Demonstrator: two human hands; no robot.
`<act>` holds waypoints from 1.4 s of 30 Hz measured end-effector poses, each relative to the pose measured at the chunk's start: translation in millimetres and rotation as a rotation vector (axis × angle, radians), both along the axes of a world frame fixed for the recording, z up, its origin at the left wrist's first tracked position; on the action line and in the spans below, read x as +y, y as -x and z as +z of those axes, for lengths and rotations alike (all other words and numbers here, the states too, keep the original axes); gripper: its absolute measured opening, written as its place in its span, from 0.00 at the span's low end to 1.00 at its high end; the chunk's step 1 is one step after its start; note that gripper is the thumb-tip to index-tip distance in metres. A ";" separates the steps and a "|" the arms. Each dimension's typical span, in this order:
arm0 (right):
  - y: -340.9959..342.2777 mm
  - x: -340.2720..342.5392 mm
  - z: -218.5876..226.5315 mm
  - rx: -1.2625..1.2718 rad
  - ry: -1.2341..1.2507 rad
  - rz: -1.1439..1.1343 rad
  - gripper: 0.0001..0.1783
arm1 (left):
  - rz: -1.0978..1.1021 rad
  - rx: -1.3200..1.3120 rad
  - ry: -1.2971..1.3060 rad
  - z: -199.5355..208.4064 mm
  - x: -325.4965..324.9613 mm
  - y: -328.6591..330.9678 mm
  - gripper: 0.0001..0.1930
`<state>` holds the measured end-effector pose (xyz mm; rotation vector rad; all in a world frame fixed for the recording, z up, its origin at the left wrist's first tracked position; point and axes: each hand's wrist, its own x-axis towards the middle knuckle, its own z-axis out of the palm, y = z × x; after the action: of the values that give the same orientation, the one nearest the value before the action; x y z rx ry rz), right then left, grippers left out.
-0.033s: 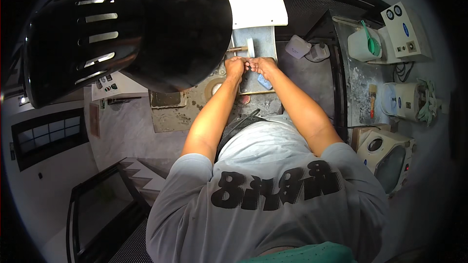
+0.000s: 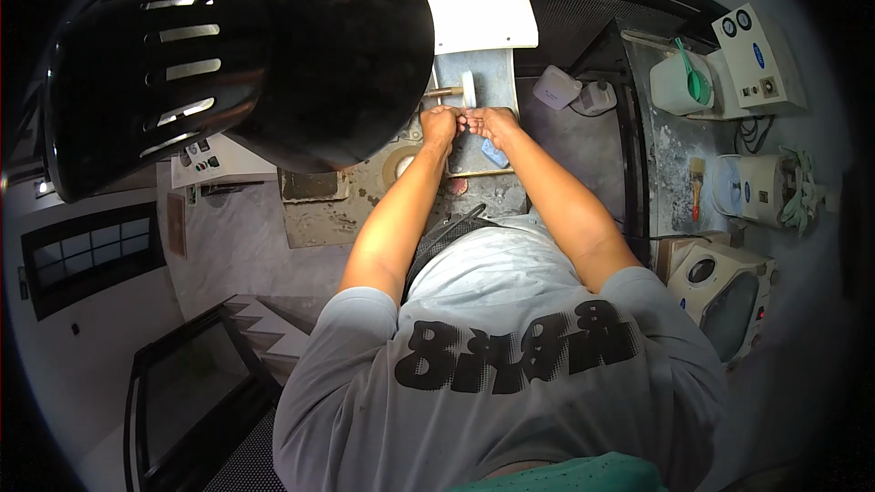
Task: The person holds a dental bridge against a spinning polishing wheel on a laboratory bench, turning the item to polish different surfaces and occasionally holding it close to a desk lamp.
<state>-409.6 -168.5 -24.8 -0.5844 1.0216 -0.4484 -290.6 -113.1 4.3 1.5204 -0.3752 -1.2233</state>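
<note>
My left hand (image 2: 440, 125) and my right hand (image 2: 493, 124) meet fingertip to fingertip over a grey-blue metal tray (image 2: 499, 64). Both sets of fingers are curled in a pinch; whatever sits between them is too small or hidden to make out. Just beyond the fingertips stands a white wheel (image 2: 468, 89), on the end of a brass-coloured spindle (image 2: 445, 91). A light blue block (image 2: 494, 154) lies in the tray beside my right wrist. Nearer to me, below the tray's front edge, is a small reddish piece (image 2: 458, 186).
A big black lamp shade (image 2: 337, 55) hangs close over the upper left. Under a white panel (image 2: 485, 18), the stained bench (image 2: 319, 223) reaches left. On the right counter stand a pale tub with a green scoop (image 2: 697, 84), a brush (image 2: 696, 189) and several cream-coloured machines (image 2: 758, 59).
</note>
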 end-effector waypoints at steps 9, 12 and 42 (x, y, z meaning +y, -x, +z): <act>2.5 -2.9 -10.8 0.036 -0.053 -0.028 0.06 | -0.013 -0.020 -0.116 4.2 -8.6 2.0 0.04; 2.1 -4.5 -14.0 0.042 -0.062 -0.039 0.06 | -0.018 -0.013 -0.153 3.2 -9.7 0.5 0.05; -1.0 1.7 5.9 0.068 0.108 -0.033 0.04 | -0.066 -0.227 0.130 -6.7 9.3 3.1 0.05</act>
<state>-408.6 -166.8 -18.9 -0.6839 1.0780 -0.5177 -293.7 -103.8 -2.4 1.5476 -0.6465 -1.0575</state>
